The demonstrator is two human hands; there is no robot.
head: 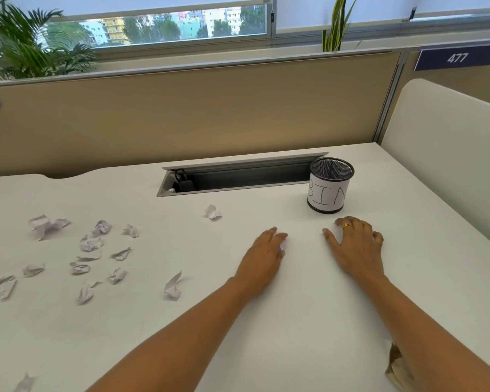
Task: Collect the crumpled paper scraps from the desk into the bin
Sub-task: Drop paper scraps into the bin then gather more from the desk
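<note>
A black mesh cup with a white label reading "BIN" (329,197) stands on the white desk (266,321) at the back right. Several crumpled paper scraps (89,244) lie scattered over the desk's left half. One scrap (213,212) lies alone near the middle, another (173,287) closer to me. My left hand (262,254) rests at mid-desk with its fingers curled round a small scrap (283,246). My right hand (357,246) lies flat on the desk just in front of the bin, holding nothing.
An open cable tray (238,176) is sunk into the desk behind my hands, left of the bin. Beige partitions (210,114) wall the desk at the back and right. A crumpled brownish paper (394,363) lies beside my right forearm. One scrap (24,383) sits at the near left edge.
</note>
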